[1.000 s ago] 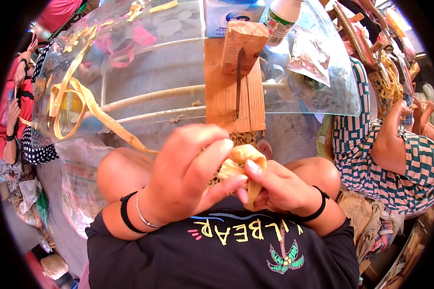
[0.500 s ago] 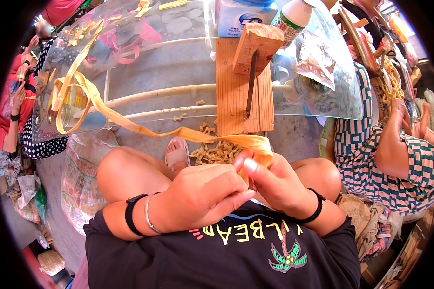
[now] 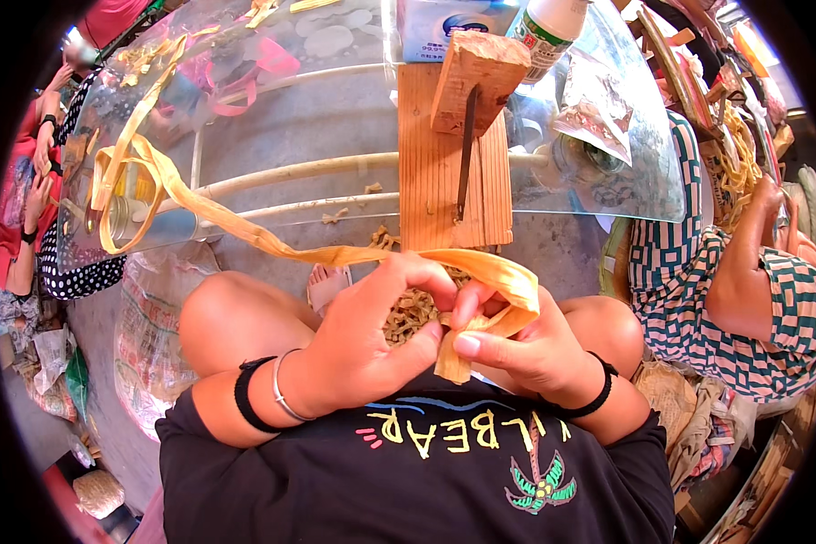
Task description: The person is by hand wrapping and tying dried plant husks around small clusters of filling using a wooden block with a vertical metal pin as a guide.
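A long, flat, yellow-tan strip (image 3: 272, 243) runs from the glass table to my hands, where it bends over into a loop with its short end hanging down. My right hand (image 3: 539, 349) pinches the looped part between thumb and fingers. Beside it, my left hand (image 3: 358, 326) is curved with thumb and forefinger apart, their tips close to the loop; contact there is hard to make out. Below, between my knees, lies a pile of short knotted tan pieces (image 3: 408, 317), partly hidden by my left hand.
Ahead, a wooden board (image 3: 423, 181) carries a wooden block (image 3: 480, 82) with a thin metal blade (image 3: 467, 168). Behind are a blue-white package (image 3: 426, 32) and a white bottle (image 3: 553, 32). The glass table (image 3: 335, 109) holds pink ribbon. A person in patterned clothes (image 3: 698, 299) sits right; others are left.
My left hand has opened its fingers and lifted slightly off the right hand. The strip now forms a wider loop in my right hand, its end showing below.
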`<control>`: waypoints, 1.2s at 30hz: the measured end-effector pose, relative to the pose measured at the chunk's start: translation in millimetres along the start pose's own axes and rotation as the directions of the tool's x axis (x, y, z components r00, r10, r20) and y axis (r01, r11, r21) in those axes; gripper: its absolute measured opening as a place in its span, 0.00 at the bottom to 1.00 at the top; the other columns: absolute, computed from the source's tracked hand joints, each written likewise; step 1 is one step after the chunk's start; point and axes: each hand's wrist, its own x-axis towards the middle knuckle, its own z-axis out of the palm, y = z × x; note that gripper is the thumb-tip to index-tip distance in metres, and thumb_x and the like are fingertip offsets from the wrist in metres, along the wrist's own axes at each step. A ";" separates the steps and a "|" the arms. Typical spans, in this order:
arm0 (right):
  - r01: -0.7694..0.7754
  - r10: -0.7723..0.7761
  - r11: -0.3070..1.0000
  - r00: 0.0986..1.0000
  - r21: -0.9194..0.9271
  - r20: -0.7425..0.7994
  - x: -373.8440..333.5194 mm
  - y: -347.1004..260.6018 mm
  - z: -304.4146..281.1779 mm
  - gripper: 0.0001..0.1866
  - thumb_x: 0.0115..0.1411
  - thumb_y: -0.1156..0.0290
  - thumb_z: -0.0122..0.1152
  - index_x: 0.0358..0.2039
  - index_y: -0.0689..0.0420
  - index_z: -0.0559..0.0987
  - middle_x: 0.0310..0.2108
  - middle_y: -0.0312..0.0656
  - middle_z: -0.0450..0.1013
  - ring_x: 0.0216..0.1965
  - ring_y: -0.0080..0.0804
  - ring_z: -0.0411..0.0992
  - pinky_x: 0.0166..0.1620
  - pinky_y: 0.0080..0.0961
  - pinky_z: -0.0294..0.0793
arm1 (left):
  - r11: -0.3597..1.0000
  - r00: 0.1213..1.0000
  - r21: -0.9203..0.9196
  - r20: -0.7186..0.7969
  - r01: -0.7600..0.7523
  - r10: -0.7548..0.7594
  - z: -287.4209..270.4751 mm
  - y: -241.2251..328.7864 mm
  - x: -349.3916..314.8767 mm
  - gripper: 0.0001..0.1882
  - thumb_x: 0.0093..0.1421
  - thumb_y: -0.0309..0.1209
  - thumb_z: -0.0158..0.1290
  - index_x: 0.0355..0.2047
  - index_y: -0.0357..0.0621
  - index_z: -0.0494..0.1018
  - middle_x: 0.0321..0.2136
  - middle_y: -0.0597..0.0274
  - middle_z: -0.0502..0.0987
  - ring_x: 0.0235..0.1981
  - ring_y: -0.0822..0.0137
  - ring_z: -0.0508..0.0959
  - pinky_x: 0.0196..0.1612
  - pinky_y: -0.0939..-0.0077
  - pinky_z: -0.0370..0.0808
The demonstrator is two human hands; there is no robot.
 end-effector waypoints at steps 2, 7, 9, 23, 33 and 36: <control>0.020 -0.019 1.000 1.000 -0.019 0.018 -0.1 0.7 -1.0 0.10 0.62 0.73 0.66 0.41 0.60 0.76 0.39 0.33 0.73 0.41 0.17 0.70 0.45 0.18 0.70 | 0.999 0.998 0.029 -0.038 -0.043 0.044 4.2 2.6 3.5 0.25 0.55 0.19 0.57 0.53 0.39 0.64 0.41 0.55 0.74 0.44 0.63 0.77 0.49 0.70 0.72; 0.030 -0.031 0.999 0.999 -0.040 -0.010 -1.9 3.9 -1.0 0.11 0.62 0.74 0.66 0.43 0.61 0.77 0.40 0.33 0.73 0.43 0.17 0.70 0.47 0.19 0.71 | 0.995 0.999 0.093 0.026 -0.029 0.027 2.7 9.6 10.4 0.29 0.56 0.18 0.53 0.58 0.39 0.60 0.38 0.58 0.72 0.39 0.67 0.75 0.46 0.73 0.73; 0.034 -0.036 0.998 0.999 -0.058 -0.025 -0.8 4.2 0.3 0.12 0.62 0.73 0.66 0.44 0.61 0.77 0.41 0.33 0.74 0.43 0.17 0.71 0.47 0.18 0.71 | 0.991 0.993 -0.092 0.080 0.094 -0.086 1.0 7.6 5.6 0.31 0.56 0.17 0.50 0.60 0.39 0.57 0.40 0.60 0.69 0.41 0.71 0.71 0.49 0.75 0.69; 0.169 -0.384 0.561 0.920 -0.811 -0.074 -3.3 8.0 1.6 0.08 0.60 0.71 0.66 0.32 0.57 0.74 0.21 0.43 0.74 0.22 0.38 0.76 0.26 0.28 0.73 | 0.983 0.986 -0.124 -0.077 0.137 -0.147 5.1 30.0 4.3 0.17 0.61 0.19 0.51 0.50 0.38 0.64 0.41 0.56 0.71 0.40 0.76 0.73 0.42 0.81 0.74; 0.269 -0.268 0.706 0.958 -0.655 0.105 -2.1 11.4 -7.5 0.09 0.68 0.68 0.56 0.34 0.61 0.75 0.22 0.42 0.75 0.20 0.28 0.74 0.26 0.27 0.71 | 0.966 0.984 0.257 0.178 -0.017 -0.030 -6.6 24.4 5.6 0.07 0.62 0.27 0.55 0.31 0.38 0.69 0.24 0.54 0.69 0.24 0.51 0.72 0.28 0.63 0.70; 0.102 -0.037 0.793 0.992 -0.601 0.120 -8.7 -10.2 -7.2 0.17 0.70 0.60 0.53 0.29 0.60 0.76 0.18 0.38 0.72 0.18 0.25 0.70 0.25 0.27 0.68 | 0.978 0.971 0.199 0.238 -0.067 0.018 -12.2 26.3 4.1 0.07 0.64 0.26 0.53 0.29 0.39 0.69 0.22 0.55 0.67 0.23 0.52 0.71 0.27 0.62 0.69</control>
